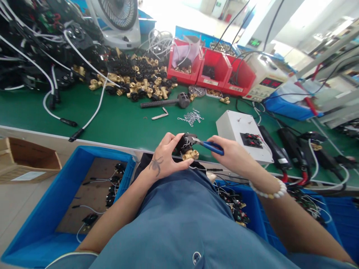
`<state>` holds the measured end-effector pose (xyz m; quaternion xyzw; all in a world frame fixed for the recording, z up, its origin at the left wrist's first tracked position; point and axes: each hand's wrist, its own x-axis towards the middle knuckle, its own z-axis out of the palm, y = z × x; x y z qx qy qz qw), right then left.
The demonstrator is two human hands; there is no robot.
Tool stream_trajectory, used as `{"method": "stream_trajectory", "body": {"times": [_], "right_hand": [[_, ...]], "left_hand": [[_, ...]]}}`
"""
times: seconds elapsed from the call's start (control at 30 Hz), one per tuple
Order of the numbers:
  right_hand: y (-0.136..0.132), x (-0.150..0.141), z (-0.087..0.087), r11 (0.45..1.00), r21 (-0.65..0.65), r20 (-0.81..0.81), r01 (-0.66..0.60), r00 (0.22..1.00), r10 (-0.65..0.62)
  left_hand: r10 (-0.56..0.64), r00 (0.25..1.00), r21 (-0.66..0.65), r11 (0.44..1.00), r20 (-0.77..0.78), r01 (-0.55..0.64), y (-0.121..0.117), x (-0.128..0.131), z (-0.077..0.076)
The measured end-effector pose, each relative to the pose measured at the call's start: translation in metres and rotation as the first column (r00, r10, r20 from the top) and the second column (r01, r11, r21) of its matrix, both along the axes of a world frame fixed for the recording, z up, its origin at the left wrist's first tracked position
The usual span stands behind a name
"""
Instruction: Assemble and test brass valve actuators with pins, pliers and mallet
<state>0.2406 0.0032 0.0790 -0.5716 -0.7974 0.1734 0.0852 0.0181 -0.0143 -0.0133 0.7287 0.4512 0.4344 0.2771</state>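
My left hand (167, 157) is closed around a black valve part with a brass fitting (190, 154), held at the table's front edge. In my right hand (230, 150) are pliers with blue handles (214, 148), gripped shut-fisted. Their metal jaws reach left to the top of the black part and seem to touch it; what lies between the jaws is too small to make out. Beyond my hands, a small pile of metal clips (192, 117) lies on the green table (120, 123).
Behind lie a dark long-handled tool (165, 102), many brass fittings (148, 84) and red bins (185, 71). A grey box (237, 130) stands right, near a power supply (265, 80). Blue crates (30, 228) flank me below, and a fan (119, 22) stands at the back.
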Motion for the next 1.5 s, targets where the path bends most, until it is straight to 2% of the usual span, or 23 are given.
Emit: {"method": "stream_trajectory", "body": {"times": [0.1, 0.17, 0.23, 0.3, 0.43, 0.6, 0.73, 0.83, 0.93, 1.07, 1.13, 1.17, 1.23, 1.3, 1.33, 1.4, 1.5], "right_hand": [[0.003, -0.003, 0.003, 0.991, 0.120, -0.237, 0.067, 0.971, -0.037], [0.004, -0.010, 0.002, 0.994, 0.102, -0.366, 0.046, 0.931, -0.005], [0.004, -0.020, -0.002, 0.999, 0.046, -0.419, -0.019, 0.907, 0.037], [0.004, -0.029, -0.008, 0.997, 0.021, -0.419, -0.068, 0.905, 0.070], [0.005, -0.040, -0.014, 0.994, 0.058, -0.360, -0.095, 0.927, 0.110], [0.002, -0.042, -0.009, 0.976, 0.155, -0.306, -0.153, 0.932, 0.195], [0.002, -0.039, -0.005, 0.959, 0.133, -0.286, -0.251, 0.917, 0.280], [0.007, -0.032, -0.009, 0.922, 0.160, -0.326, -0.353, 0.862, 0.387], [0.011, -0.026, -0.015, 0.865, 0.243, -0.335, -0.440, 0.798, 0.500], [0.009, -0.022, -0.016, 0.817, 0.275, -0.249, -0.507, 0.783, 0.570], [0.010, -0.021, -0.013, 0.847, 0.274, -0.250, -0.455, 0.817, 0.520], [0.012, -0.020, -0.012, 0.884, 0.273, -0.266, -0.380, 0.853, 0.449], [0.017, -0.016, -0.014, 0.962, 0.241, -0.285, -0.131, 0.938, 0.199], [0.024, -0.010, -0.020, 0.981, 0.155, -0.203, 0.116, 0.976, -0.083], [0.027, -0.007, -0.025, 0.976, 0.110, -0.117, 0.188, 0.978, -0.175], [0.029, 0.000, -0.035, 0.977, 0.056, 0.085, 0.205, 0.974, -0.209], [0.029, 0.006, -0.044, 0.999, 0.028, 0.300, 0.045, 0.952, -0.051]], "left_hand": [[-0.006, 1.000, -0.003, 1.000, -0.014, 0.006, 0.000, 0.001, 0.000], [-0.008, 1.000, 0.002, 1.000, -0.020, 0.008, 0.000, 0.001, 0.001], [-0.009, 1.000, 0.014, 1.000, -0.028, 0.010, 0.001, 0.002, 0.001], [-0.012, 0.999, 0.026, 1.000, -0.039, 0.013, 0.001, 0.002, 0.002], [-0.009, 0.998, 0.045, 0.999, -0.056, 0.012, 0.002, 0.003, 0.004], [-0.004, 0.998, 0.102, 0.995, -0.067, 0.011, 0.000, 0.005, 0.008], [-0.020, 0.994, 0.068, 0.997, -0.105, 0.027, -0.001, 0.004, 0.012], [-0.040, 0.994, 0.048, 0.998, -0.106, 0.045, 0.001, 0.002, 0.012], [-0.079, 0.991, 0.041, 0.996, -0.105, 0.084, 0.004, 0.000, 0.009], [-0.124, 0.988, 0.064, 0.989, -0.091, 0.130, 0.007, 0.000, 0.006], [-0.102, 0.992, 0.064, 0.992, -0.076, 0.107, 0.007, 0.000, 0.005], [-0.076, 0.995, 0.055, 0.995, -0.065, 0.080, 0.007, 0.000, 0.005], [0.000, 0.999, 0.027, 1.000, -0.035, 0.001, 0.006, -0.002, 0.002], [0.082, 0.997, 0.008, 0.997, 0.001, -0.082, 0.006, -0.005, -0.002], [0.112, 0.994, 0.001, 0.994, 0.022, -0.112, 0.007, -0.007, -0.004], [0.132, 0.988, -0.020, 0.991, 0.074, -0.131, 0.009, -0.010, -0.008], [0.112, 0.982, -0.058, 0.993, 0.152, -0.104, 0.012, -0.012, -0.011]]}}
